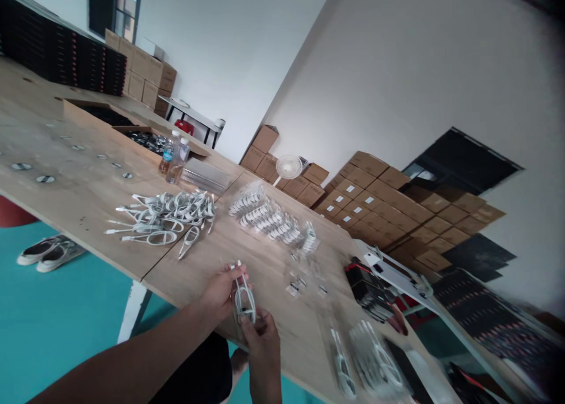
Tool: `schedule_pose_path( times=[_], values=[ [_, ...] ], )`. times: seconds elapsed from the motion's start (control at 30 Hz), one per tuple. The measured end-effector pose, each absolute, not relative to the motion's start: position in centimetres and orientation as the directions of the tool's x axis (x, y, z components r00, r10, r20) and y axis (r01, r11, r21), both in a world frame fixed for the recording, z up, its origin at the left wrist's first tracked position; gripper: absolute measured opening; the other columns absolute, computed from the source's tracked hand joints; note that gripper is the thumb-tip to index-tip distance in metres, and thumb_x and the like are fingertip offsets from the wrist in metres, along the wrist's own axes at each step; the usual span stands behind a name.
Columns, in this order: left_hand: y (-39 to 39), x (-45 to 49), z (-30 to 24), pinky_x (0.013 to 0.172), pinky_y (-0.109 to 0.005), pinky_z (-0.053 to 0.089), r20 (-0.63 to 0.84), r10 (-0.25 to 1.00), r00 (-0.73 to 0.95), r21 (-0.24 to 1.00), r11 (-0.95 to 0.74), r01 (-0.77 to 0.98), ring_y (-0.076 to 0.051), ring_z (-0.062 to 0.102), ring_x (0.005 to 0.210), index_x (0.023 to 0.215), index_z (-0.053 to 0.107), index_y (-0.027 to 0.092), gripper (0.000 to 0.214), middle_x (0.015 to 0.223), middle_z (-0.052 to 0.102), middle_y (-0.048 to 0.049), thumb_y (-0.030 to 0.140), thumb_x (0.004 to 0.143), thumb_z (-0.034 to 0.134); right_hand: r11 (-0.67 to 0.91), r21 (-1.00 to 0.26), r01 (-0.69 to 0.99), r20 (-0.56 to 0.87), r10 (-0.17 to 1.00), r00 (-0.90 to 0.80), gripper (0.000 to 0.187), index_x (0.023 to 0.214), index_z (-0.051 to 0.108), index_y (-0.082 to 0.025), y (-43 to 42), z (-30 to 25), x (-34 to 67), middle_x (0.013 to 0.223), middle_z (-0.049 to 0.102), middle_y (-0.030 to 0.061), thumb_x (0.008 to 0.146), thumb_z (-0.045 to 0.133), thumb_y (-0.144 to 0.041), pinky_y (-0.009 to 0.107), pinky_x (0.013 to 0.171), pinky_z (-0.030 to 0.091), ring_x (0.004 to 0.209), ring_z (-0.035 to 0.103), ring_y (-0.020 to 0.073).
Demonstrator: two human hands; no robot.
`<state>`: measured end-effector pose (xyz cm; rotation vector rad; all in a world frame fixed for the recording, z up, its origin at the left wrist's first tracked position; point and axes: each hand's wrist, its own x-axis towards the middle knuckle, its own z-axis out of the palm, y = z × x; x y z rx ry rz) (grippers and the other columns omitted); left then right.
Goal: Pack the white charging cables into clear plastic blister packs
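Hovering near table edge (pixel 165 291): cable (pixel 244 289)

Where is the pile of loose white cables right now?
In the head view, the pile of white cables lies on the table, left of centre, in front of the bottles and left of the bagged cables.

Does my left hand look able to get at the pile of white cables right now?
Probably yes: nothing tall stands between the left hand and the cable pile, though that hand holds a coiled cable.
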<state>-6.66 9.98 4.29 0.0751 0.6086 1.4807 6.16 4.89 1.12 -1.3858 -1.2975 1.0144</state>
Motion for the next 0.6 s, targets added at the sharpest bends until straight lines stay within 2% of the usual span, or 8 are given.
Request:
schedule_pose_path(
  times=[0.07,0.13,0.2,0.27,0.37,0.5,0.6],
  values=[
    [9.8,-6.9,4.5,0.061,-0.028,0.053,-0.316,0.949,-0.025,0.428,0.119,-0.896,-0.01,0.055,0.051,0.072,0.056,0.018,0.016,0.059,0.057,0.0037,0.014,0.072,0.071,-0.003,-0.986,0.164,0.004,0.999,0.047,0.04,0.085,0.062,-0.018,4.8,1.2,6.2,0.057,0.056,-0.0063,0.064,0.077,-0.049,0.023,0.047,0.042,0.05,0.052,0.0127],
    [9.5,-7.1,4.8,0.059,-0.028,0.052,-0.292,0.956,-0.014,0.448,0.123,-0.886,-0.01,0.056,0.05,0.072,0.056,0.018,0.02,0.059,0.057,0.0041,0.014,0.067,0.075,0.012,-0.993,0.121,0.013,1.0,0.008,0.044,0.085,0.064,-0.018,4.8,1.8,6.3,0.067,0.065,-0.0014,0.061,0.078,-0.053,0.026,0.054,0.047,0.061,0.06,0.0171],
    [9.2,-7.2,4.9,0.054,-0.026,0.049,-0.266,0.964,0.018,0.497,0.152,-0.854,-0.011,0.056,0.049,0.073,0.057,0.017,0.024,0.058,0.059,0.0033,0.016,0.062,0.078,0.031,-0.995,0.092,0.029,0.999,-0.018,0.047,0.092,0.067,-0.018,5.0,2.7,6.5,0.082,0.071,0.0042,0.066,0.073,-0.057,0.031,0.066,0.052,0.076,0.065,0.0221],
    [8.8,-7.0,4.9,0.05,-0.023,0.045,-0.234,0.97,0.059,0.556,0.183,-0.811,-0.011,0.056,0.048,0.073,0.058,0.016,0.027,0.057,0.061,0.0022,0.02,0.058,0.081,0.04,-0.993,0.109,0.033,0.997,-0.064,0.045,0.099,0.067,-0.019,5.3,3.7,6.7,0.091,0.072,0.0063,0.074,0.068,-0.057,0.034,0.073,0.053,0.083,0.067,0.0233],
    [8.4,-6.5,4.7,0.05,-0.022,0.042,-0.197,0.976,0.088,0.604,0.192,-0.774,-0.011,0.056,0.046,0.071,0.057,0.016,0.033,0.053,0.06,0.0024,0.026,0.054,0.083,0.067,-0.971,0.23,0.041,0.992,-0.118,0.037,0.097,0.065,-0.018,5.7,4.6,6.9,0.082,0.071,0.0038,0.076,0.069,-0.049,0.032,0.069,0.052,0.075,0.065,0.021],
    [8.2,-6.0,4.4,0.048,-0.023,0.039,-0.209,0.976,0.063,0.626,0.183,-0.758,-0.011,0.053,0.043,0.067,0.055,0.016,0.036,0.049,0.058,0.0036,0.027,0.049,0.085,0.14,-0.913,0.383,0.123,0.99,-0.069,0.026,0.086,0.064,-0.017,5.6,4.2,6.7,0.07,0.064,-0.0006,0.079,0.065,-0.042,0.027,0.061,0.047,0.065,0.059,0.0165],
    [8.4,-6.0,4.2,0.047,-0.023,0.038,-0.238,0.968,0.081,0.624,0.216,-0.751,-0.01,0.052,0.042,0.065,0.056,0.016,0.034,0.048,0.058,0.0035,0.027,0.049,0.084,0.165,-0.882,0.441,0.165,0.986,-0.038,0.024,0.082,0.064,-0.018,5.5,3.9,6.2,0.062,0.059,-0.0033,0.08,0.063,-0.041,0.024,0.054,0.043,0.057,0.054,0.0141]
  ],
)
